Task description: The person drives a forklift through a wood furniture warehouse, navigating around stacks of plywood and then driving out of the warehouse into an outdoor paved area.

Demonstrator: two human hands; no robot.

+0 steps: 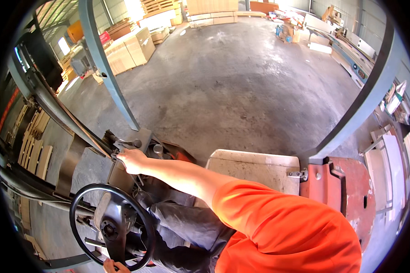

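Left of centre in the frame, the right hand [132, 161] curls over the control levers [131, 143], which presumably sit within easy arm's reach. At lower left, the left hand [115, 267] touches the steering wheel [109, 230], perhaps steadying it; cropped, its grip I cannot tell. Any writing on the upper-left red sign [105, 37] is unreadable.

An orange short-sleeved shirt [282, 223] tops grey trousers [189, 223].

Steering wheel [109, 230] lower left, left hand [115, 267] on its near rim. Right hand [133, 161] at levers [134, 143] beyond it. Stacked boards [131, 52] on floor [223, 100], far left.
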